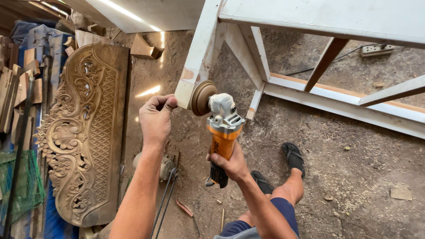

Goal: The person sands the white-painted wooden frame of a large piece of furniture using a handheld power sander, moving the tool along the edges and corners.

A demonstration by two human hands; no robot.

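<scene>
Grinder [222, 132], orange-bodied, sits clenched in the right hand [230, 163], its sanding disc [202, 98] against the white frame leg [198, 62]; the left hand [156, 118] closes its grip on that leg's end.

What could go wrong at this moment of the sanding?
The left hand grips the white leg right beside the sanding disc; a slip could likely catch the thumb. The right hand alone holds the grinder, so a kick may twist it. Feet in open sandals stand close below.
</scene>
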